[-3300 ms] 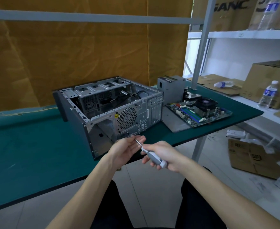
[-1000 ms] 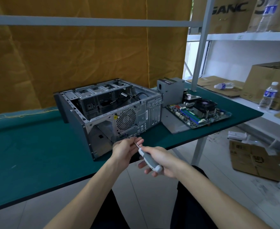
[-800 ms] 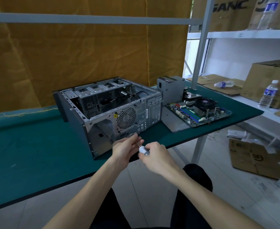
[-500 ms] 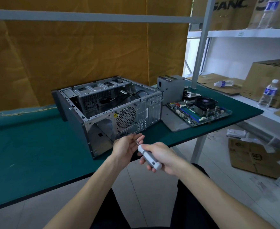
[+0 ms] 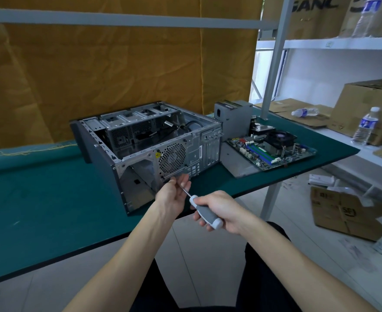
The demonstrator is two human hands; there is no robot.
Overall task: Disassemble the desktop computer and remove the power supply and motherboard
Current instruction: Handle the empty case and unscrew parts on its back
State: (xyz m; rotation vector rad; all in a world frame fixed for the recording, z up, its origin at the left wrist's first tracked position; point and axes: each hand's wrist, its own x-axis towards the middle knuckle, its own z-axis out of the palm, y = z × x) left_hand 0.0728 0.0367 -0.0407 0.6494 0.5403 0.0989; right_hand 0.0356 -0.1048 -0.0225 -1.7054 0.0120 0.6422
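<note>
Screwdriver (image 5: 204,211) gripped in right hand (image 5: 224,210), beside case (image 5: 145,149)

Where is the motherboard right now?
The motherboard lies flat on the green table, right of the open case, before the upright power supply.

The case (image 5: 145,149) lies open on the tabletop (image 5: 39,199). Right of it lies the motherboard (image 5: 273,149), with the power supply (image 5: 235,118) standing behind, between the two. Both hands meet before the case, at the tabletop's near edge.
</note>
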